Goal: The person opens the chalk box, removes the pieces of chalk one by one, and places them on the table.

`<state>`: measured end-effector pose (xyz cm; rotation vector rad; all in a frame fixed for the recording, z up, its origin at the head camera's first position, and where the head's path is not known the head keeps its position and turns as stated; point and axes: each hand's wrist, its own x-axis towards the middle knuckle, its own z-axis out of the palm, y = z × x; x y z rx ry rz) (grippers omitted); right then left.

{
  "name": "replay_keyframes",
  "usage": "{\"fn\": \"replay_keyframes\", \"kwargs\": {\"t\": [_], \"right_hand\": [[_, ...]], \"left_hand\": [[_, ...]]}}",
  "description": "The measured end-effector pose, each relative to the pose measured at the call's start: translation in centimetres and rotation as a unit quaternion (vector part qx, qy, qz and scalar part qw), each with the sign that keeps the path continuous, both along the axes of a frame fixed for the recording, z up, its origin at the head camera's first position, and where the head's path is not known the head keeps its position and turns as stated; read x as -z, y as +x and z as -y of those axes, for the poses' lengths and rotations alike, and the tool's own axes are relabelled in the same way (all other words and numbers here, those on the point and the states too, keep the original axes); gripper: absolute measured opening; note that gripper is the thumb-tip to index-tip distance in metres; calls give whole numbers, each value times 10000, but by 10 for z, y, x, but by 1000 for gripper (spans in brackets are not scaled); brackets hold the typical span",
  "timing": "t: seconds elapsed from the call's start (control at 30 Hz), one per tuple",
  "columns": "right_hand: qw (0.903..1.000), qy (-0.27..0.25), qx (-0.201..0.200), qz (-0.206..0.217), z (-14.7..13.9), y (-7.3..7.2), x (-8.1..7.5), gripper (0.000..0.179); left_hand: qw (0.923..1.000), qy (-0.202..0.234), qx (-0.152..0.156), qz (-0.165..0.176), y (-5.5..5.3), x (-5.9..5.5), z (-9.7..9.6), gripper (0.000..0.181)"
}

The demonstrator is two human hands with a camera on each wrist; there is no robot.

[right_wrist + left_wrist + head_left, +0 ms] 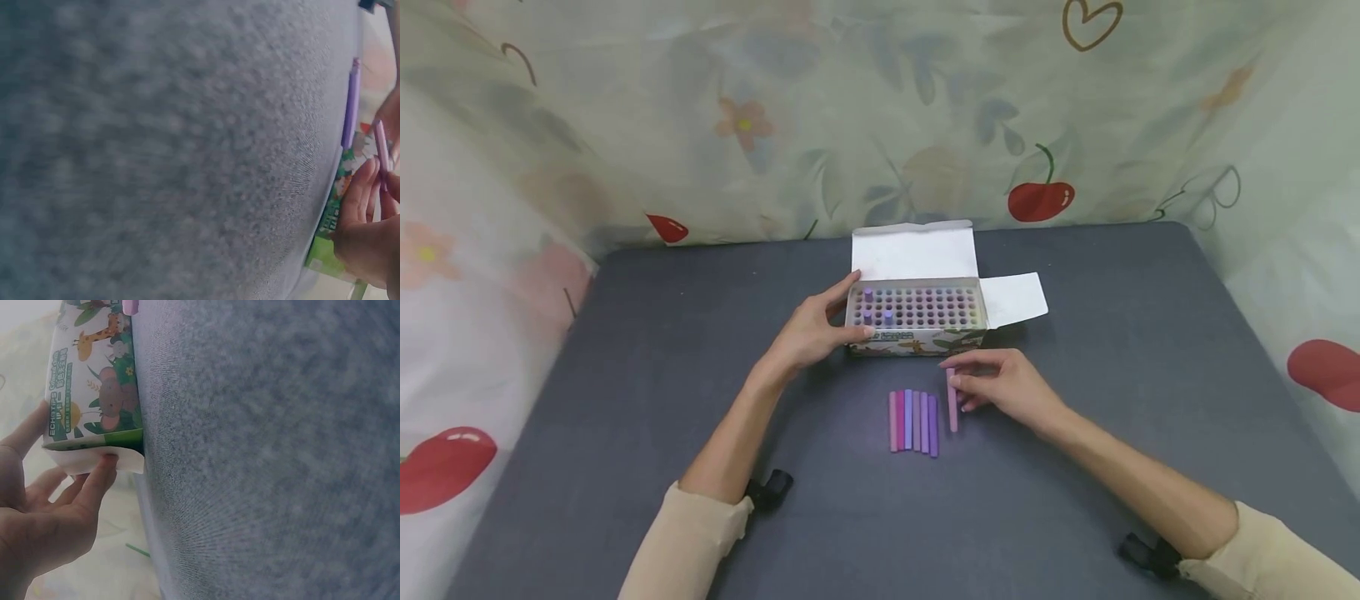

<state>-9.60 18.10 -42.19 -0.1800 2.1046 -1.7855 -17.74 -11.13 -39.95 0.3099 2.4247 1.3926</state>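
Grey table [1037, 517], stick [952, 408] in right grip [1011, 387]

The head view looks forward and down across the dark grey, fabric-textured bench [850, 525] from farther back; both wrist views, turned sideways, skim its surface close up; all three share the white-and-green printed rectangular cardboard box [917, 343].
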Motion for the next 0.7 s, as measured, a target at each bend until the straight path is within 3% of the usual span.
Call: {"fn": "replay_keyframes", "kwargs": {"t": [0.33, 0.7], "right_hand": [[9980, 366, -40, 509, 0, 4, 6, 34], [9966, 517, 20, 643, 4, 4, 12, 30]], "left_hand": [[10000, -56, -12, 9, -1, 0, -1, 85], [10000, 6, 46, -68, 0, 0, -2, 87]]}}
